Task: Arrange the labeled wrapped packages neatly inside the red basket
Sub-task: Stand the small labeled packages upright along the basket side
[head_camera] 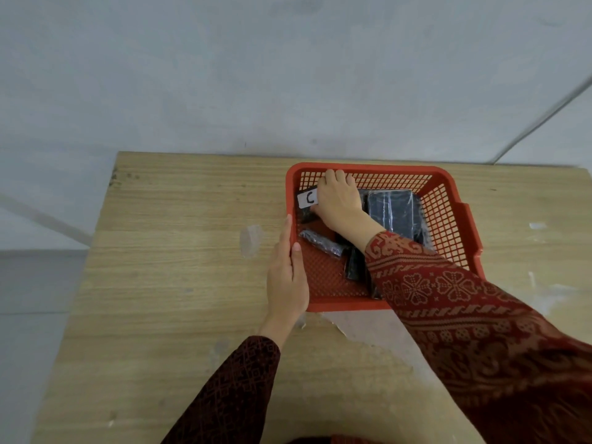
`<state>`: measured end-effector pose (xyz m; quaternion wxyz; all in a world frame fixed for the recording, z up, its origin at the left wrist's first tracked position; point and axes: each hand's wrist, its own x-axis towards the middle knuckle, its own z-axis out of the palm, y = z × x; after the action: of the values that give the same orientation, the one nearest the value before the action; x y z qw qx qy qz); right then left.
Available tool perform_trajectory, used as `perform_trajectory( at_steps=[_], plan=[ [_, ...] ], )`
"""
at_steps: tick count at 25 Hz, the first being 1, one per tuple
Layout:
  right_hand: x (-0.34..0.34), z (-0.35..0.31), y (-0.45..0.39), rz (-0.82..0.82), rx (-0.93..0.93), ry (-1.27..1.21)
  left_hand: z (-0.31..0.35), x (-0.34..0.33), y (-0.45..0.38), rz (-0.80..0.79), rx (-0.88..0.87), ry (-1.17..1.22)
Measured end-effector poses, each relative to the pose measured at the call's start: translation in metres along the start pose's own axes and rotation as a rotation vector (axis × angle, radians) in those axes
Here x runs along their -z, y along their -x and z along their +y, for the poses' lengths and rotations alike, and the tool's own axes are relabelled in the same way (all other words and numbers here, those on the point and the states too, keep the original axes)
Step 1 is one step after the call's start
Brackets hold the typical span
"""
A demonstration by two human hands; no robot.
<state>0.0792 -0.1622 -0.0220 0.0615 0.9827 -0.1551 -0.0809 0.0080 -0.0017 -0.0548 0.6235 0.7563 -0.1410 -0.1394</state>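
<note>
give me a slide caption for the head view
Right hand sets a black wrapped package labelled C into the red plastic mesh basket while the left hand steadies its rim.

A red plastic mesh basket (448, 225) sits on a matt wood-grain worktop (179, 251) whose veneer is torn to pale board just beside the basket's near rim. Inside the basket, black packages (392, 213) gleam under glossy clear wrap; one (307, 203) bears a white paper label. Patterned woven cloth sleeves (464, 315) cross the basket.
</note>
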Motion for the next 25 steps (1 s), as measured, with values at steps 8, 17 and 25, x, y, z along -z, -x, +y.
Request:
perform_trajectory(
  at_steps=[8, 17, 25],
  plan=[
    [-0.024, -0.01, 0.052, 0.095, 0.12, -0.139, -0.004, -0.001, -0.001, 0.014, -0.013, -0.028],
    [-0.008, 0.019, 0.041, -0.356, 0.088, -0.745, -0.003, 0.0, -0.001, -0.011, -0.008, -0.028],
    [-0.003, 0.034, 0.033, -0.334, 0.158, -0.733, -0.003, 0.0, 0.0, -0.02, 0.011, -0.028]
  ],
)
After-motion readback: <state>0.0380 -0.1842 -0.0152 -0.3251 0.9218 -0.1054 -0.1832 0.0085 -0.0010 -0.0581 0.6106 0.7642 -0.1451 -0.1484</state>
